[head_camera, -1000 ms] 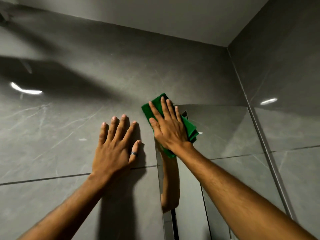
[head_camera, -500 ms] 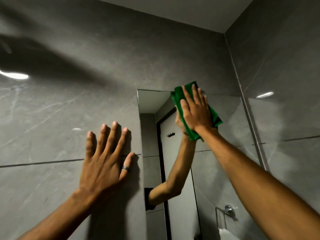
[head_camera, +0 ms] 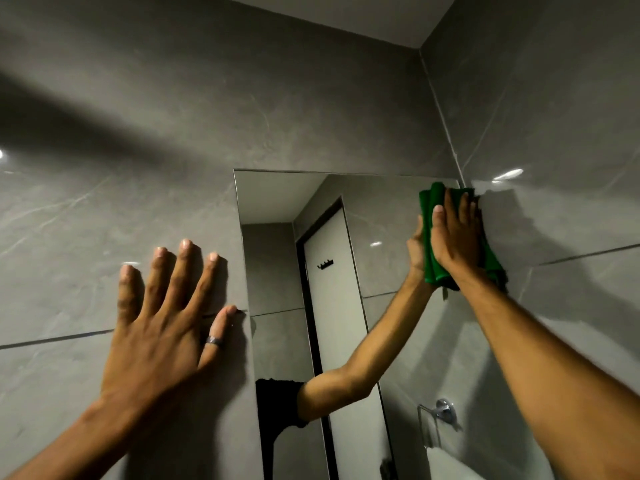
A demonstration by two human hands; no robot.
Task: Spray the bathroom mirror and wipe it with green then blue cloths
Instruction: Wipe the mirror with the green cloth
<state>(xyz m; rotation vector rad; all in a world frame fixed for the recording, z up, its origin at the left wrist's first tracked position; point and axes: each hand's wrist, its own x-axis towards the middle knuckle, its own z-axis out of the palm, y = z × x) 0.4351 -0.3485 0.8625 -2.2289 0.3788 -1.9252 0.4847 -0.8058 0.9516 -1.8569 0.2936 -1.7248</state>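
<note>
The right hand (head_camera: 455,237) presses the green cloth (head_camera: 431,244) flat, fingers together, against the mirror (head_camera: 277,202) at its top right corner — hard by the side wall (head_camera: 554,133). The left hand (head_camera: 162,323) rests spread on the grey tile (head_camera: 86,237) just beside the mirror's left edge — a ring (head_camera: 213,340) on its thumb.

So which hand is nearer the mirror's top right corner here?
Right. The right hand presses the green cloth against the mirror just below that corner. The left hand lies flat on the wall tile, beyond the mirror's left edge.
</note>
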